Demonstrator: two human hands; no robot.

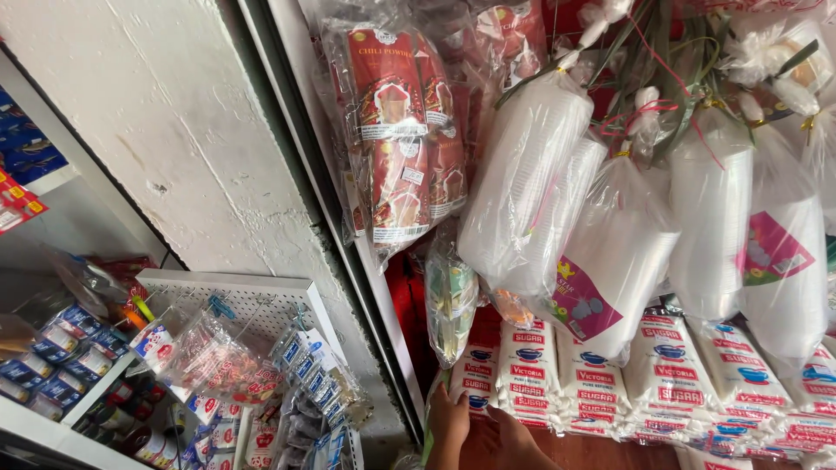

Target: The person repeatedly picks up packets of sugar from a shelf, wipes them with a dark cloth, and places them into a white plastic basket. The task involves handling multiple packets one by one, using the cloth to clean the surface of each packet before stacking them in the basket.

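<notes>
**Two hands at the sugar stack**

Two hands, left and right, rest fingers-spread against small white plastic sugar bags stacked low. Above hang clear bags of white plastic cups and red chili-powder packets.

Two bare hands only, cut off by the frame edge at 6 o'clock. Left hand: bare, no glove, no ring seen, no watch or band on the bit of wrist showing. Right hand: bare too, mostly cropped, just the back of it and the start of the fingers in view. No sleeve or cuff on either. Nails too small to tell. Rest of the body is out of view.
</notes>
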